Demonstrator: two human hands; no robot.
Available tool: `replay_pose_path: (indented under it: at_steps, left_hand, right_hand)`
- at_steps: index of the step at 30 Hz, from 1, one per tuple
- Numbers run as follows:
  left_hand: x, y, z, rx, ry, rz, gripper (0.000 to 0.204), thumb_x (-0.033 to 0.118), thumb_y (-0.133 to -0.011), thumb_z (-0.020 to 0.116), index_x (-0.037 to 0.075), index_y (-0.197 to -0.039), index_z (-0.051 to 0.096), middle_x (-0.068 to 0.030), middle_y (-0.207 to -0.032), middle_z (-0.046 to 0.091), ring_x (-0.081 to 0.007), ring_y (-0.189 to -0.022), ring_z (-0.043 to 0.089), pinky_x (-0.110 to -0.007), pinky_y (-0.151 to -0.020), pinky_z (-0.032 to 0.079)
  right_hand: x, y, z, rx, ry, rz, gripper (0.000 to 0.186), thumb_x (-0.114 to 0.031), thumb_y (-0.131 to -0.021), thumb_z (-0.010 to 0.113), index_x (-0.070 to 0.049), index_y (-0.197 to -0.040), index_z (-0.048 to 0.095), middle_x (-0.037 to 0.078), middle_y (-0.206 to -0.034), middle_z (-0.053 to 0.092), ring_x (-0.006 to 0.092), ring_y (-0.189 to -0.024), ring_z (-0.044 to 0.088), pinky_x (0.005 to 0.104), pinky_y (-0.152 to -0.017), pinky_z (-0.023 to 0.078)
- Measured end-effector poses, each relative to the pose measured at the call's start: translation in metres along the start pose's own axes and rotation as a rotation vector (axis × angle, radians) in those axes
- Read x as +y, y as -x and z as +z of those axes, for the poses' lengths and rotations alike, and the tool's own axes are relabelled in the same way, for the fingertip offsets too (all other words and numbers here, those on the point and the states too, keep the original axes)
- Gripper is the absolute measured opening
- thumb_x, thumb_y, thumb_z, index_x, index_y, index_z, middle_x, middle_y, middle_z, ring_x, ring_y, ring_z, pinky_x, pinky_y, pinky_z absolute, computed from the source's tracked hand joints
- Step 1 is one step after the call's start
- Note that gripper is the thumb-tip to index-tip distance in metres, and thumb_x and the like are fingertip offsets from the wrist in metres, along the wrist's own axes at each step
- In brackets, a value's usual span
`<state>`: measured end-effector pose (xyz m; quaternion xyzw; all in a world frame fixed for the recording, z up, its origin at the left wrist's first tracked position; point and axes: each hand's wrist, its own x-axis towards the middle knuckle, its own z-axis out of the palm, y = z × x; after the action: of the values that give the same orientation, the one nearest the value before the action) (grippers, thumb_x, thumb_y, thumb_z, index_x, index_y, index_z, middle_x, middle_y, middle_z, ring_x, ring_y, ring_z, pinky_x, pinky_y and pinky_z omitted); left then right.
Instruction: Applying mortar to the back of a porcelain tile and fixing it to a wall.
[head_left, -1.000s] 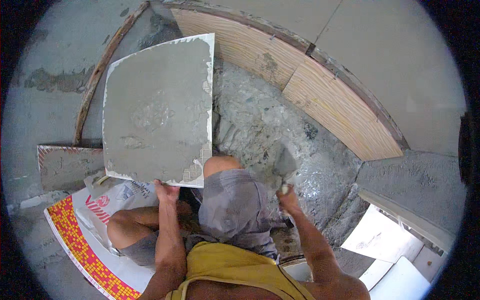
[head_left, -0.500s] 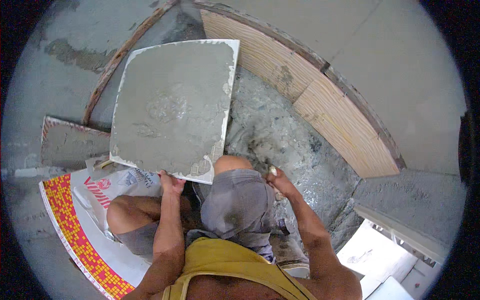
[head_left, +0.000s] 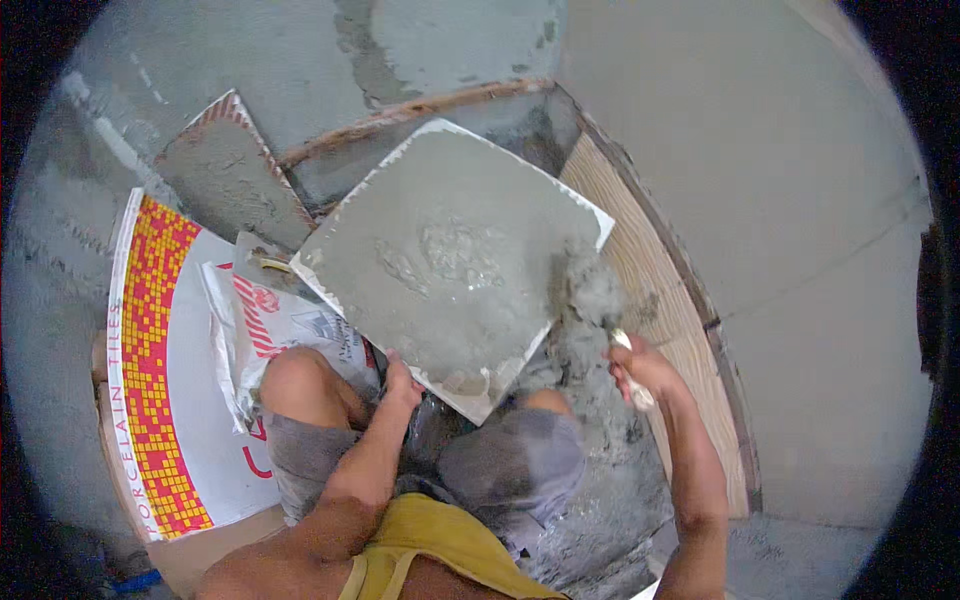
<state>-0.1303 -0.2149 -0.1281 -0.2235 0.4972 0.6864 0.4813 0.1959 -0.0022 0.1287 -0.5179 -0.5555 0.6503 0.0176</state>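
A square tile (head_left: 450, 260), its upturned face smeared with grey mortar, rests tilted over my knees. My left hand (head_left: 400, 382) grips its near bottom edge. My right hand (head_left: 640, 368) is closed on the pale handle of a trowel (head_left: 597, 292), whose blade carries a lump of wet mortar at the tile's right edge. A thicker mound of mortar sits near the tile's middle.
A white, red and yellow tile carton (head_left: 165, 370) lies flat at left with a torn white sack (head_left: 270, 330) on it. A smaller mortar-coated tile piece (head_left: 225, 185) lies behind. Wood-look tiles (head_left: 660, 300) run along the right beside wet mortar bedding (head_left: 600, 480).
The view swung so the tile now sits centre. My right hand rose from the mortar bed on the floor, bringing the trowel with a load of mortar up to the tile's right edge.
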Motion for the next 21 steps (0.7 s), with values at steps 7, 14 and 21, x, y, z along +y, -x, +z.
replay_pose_path:
  at_steps: [7, 14, 21]
  left_hand:
    - [-0.028, 0.014, 0.036, 0.051, 0.083, 0.055, 0.062, 0.058, -0.096, 0.033, 0.009, -0.131, 0.047, -0.0115, -0.126, 0.056, -0.0306, -0.109, 0.057, -0.049, -0.092, 0.047]
    - [-0.041, -0.057, -0.036, 0.119, 0.191, 0.233, 0.063, 0.054, -0.098, 0.036, 0.005, -0.137, 0.042, -0.0121, -0.131, 0.051, -0.0271, -0.116, 0.049, -0.041, -0.099, 0.039]
    - [-0.042, -0.027, -0.002, 0.201, 0.02, 0.278, 0.063, 0.052, -0.098, 0.035, 0.0, -0.132, 0.046, -0.0135, -0.129, 0.053, -0.0272, -0.115, 0.05, -0.038, -0.099, 0.039]
  right_hand:
    - [-0.126, -0.168, 0.092, 0.04, 0.375, -0.184, 0.038, -0.035, -0.09, 0.052, 0.0, -0.104, 0.049, 0.012, -0.072, 0.06, 0.0233, -0.051, 0.058, 0.0418, -0.046, 0.049]
    - [-0.197, -0.216, 0.17, 0.326, 1.156, -0.516, 0.051, -0.038, -0.092, 0.047, 0.004, -0.121, 0.048, 0.029, -0.102, 0.063, 0.0444, -0.098, 0.061, 0.0507, -0.085, 0.048]
    - [-0.207, -0.212, 0.097, 0.156, 1.447, -0.535, 0.051, -0.047, -0.094, 0.043, -0.005, -0.121, 0.053, 0.027, -0.095, 0.066, 0.0429, -0.093, 0.063, 0.0514, -0.082, 0.049]
